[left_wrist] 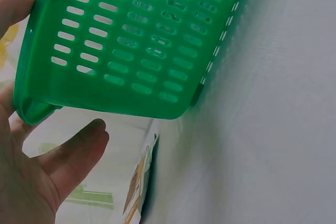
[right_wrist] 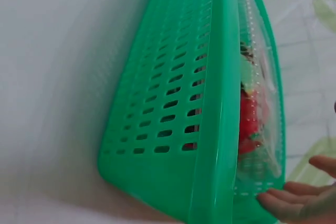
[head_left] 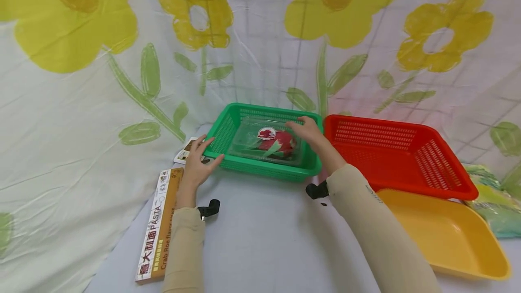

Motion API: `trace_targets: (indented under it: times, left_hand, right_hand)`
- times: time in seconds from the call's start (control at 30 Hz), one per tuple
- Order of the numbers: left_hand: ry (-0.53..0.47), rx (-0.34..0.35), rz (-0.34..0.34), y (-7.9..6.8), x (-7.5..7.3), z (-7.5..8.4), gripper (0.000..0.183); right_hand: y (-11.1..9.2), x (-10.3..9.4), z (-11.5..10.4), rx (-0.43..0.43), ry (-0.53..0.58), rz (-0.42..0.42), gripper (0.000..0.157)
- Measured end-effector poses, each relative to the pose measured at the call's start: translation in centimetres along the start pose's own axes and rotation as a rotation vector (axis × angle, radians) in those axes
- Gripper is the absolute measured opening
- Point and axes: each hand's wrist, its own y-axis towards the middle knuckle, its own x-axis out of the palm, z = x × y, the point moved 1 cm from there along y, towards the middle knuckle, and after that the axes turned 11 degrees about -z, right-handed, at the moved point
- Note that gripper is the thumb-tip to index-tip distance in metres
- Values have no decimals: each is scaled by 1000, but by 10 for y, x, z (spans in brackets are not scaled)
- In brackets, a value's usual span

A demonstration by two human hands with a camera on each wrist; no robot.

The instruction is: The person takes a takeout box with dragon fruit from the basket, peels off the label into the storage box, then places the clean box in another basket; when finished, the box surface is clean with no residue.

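A green perforated basket (head_left: 260, 172) stands at the back of the table. Inside it lies a clear plastic box (head_left: 245, 135) with a round red-and-white label, and a red dragon fruit (head_left: 286, 143) with green scales shows through the lid. At the basket's left end is my left hand (head_left: 197, 170), fingers spread, with fingertips right at the rim (left_wrist: 25, 77) and one finger beside the outer wall. My right hand (head_left: 310, 132) reaches over the right end, its fingers loosely bent near the box and gripping nothing.
To the right sit a red basket (head_left: 456, 177) and a yellow tray (head_left: 468, 271), with green-and-yellow packets (head_left: 494, 209) beyond. A pasta box (head_left: 156, 229) lies by my left forearm. Behind the left hand is a small printed packet (head_left: 179, 156). A flowered curtain (head_left: 260, 67) hangs behind.
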Motion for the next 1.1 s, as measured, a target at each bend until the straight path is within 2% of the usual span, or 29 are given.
trace_targets:
  times: [0.23,0.53,0.67,0.83,0.93,1.1]
  left_hand:
    - [13,25,37,1,4,-3,64]
    - [-34,55,59,3,7,-4,60]
    - [-34,58,60,3,8,-3,60]
    - [-42,60,55,2,11,-1,58]
    - [-49,52,51,0,12,1,58]
    - [-55,53,54,-1,13,1,59]
  right_hand:
    - [20,0,3,118,91,17,80]
    - [37,-3,8,313,212,-39,103]
    - [37,0,9,343,285,-82,97]
    - [39,3,13,324,341,-172,83]
    - [42,5,19,337,385,-196,78]
    - [50,5,29,422,471,-171,88]
